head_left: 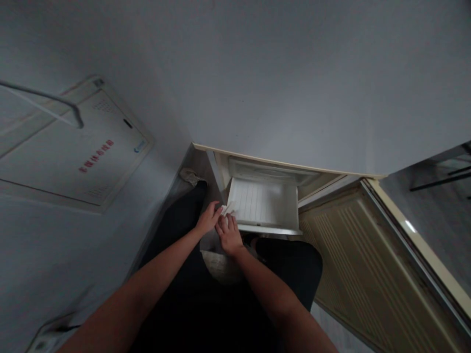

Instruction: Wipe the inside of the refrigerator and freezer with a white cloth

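A shallow white drawer [270, 229] with a ribbed bottom is pulled out of a low, cream-edged unit between my knees. At its left front corner, my left hand [209, 218] pinches a crumpled white tissue [229, 208], which could also be a thin cloth. Just right of it and closer to me, my right hand [230, 236] has its fingers bent over the lower part of the same tissue, beside the drawer's corner. The fingertips of both hands are partly hidden by the tissue and each other.
To the right, the unit's door [368, 264] hangs wide open, its ribbed inner side showing. A wall panel with red lettering [96, 157] is on the left, a grey bent bar [44, 95] in front of it. My dark-clothed knees [290, 262] flank the drawer.
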The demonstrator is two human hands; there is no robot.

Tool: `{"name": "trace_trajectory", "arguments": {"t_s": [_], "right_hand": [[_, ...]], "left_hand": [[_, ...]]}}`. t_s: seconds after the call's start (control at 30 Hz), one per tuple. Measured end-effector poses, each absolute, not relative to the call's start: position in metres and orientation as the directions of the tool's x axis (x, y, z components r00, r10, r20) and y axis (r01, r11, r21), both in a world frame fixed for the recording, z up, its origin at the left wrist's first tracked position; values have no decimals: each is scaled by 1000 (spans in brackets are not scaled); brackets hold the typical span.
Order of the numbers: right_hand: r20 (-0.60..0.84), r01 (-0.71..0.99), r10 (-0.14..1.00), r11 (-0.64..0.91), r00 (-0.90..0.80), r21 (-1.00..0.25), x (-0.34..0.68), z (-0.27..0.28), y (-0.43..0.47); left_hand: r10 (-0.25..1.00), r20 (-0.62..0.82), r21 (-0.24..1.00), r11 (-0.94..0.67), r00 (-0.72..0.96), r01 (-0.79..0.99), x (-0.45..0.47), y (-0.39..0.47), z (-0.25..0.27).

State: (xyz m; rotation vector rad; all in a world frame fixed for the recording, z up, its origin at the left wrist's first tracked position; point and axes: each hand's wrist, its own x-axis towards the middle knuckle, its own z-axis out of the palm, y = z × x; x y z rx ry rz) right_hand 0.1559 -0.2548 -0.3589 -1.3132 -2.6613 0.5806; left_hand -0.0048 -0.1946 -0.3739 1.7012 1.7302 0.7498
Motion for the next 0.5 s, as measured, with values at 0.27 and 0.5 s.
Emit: {"name": "trace_trajectory", "arguments": {"t_s": [0.27,0.5], "right_hand": [[-100,779,817,496,-569,-383,225,-346,-265],[-132,839,939,-342,317,-422,331,-345,-298]], "left_hand": [[997,-44,767,-3,57,642,5,-220,-382],[878,138,475,-464,458,747,69,-257,-356]]}}
